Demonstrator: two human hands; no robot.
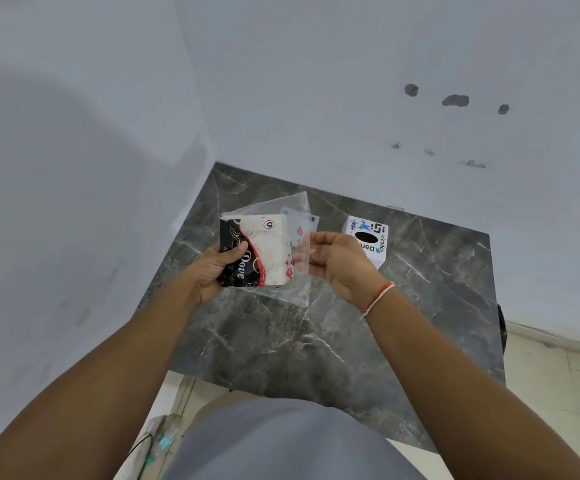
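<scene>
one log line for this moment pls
left hand: grips printed packet | right hand: pinches clear bag | white box: on marble table, untouched

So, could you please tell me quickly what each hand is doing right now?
Left hand: grips the Dove packet.
Right hand: pinches the edge of the clear plastic bag.

Packet (pixel 257 251) in left hand (pixel 212 271), bag (pixel 292 237) between both hands, box (pixel 368 240) just beyond right hand (pixel 340 265), table (pixel 316 341) beneath.
</scene>
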